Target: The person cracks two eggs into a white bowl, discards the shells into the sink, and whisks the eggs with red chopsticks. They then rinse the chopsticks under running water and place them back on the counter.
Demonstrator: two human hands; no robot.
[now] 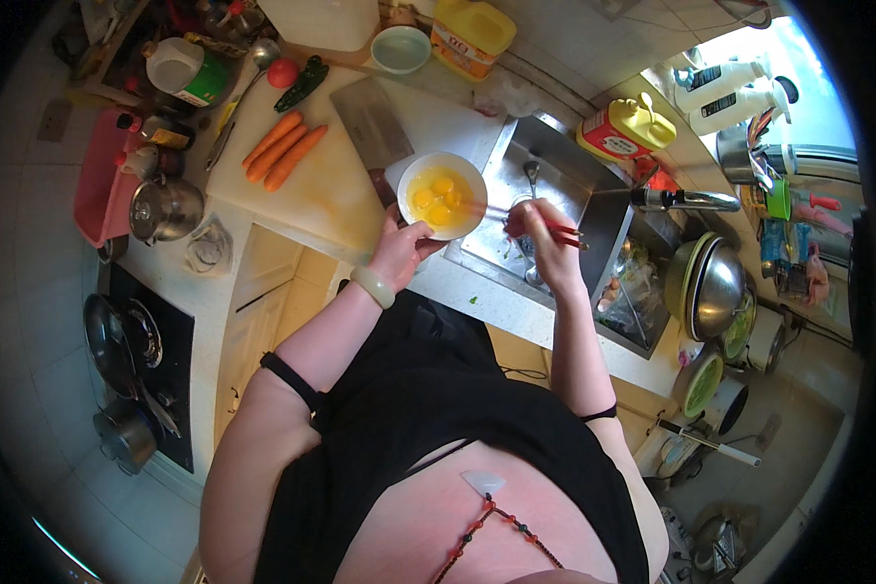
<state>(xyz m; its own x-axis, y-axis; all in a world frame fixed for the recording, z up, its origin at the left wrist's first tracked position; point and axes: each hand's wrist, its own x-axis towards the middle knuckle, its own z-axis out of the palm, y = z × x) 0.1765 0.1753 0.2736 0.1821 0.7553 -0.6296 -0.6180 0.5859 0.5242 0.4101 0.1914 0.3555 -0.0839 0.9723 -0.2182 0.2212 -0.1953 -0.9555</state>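
Observation:
My left hand holds a white bowl from its lower left side, thumb at the rim. Inside are raw eggs with several whole yolks. In my right hand is a pair of red chopsticks; their thin ends reach over the bowl's right side and look blurred. The bowl is above the counter, between a white cutting board and the steel sink. A cleaver lies on the board just behind the bowl, its handle partly hidden.
Three carrots, a tomato and a dark green pepper lie on the board. A ladle rests in the sink, under the faucet. Eggshells fill part of the right basin. A wok sits on the stove at left.

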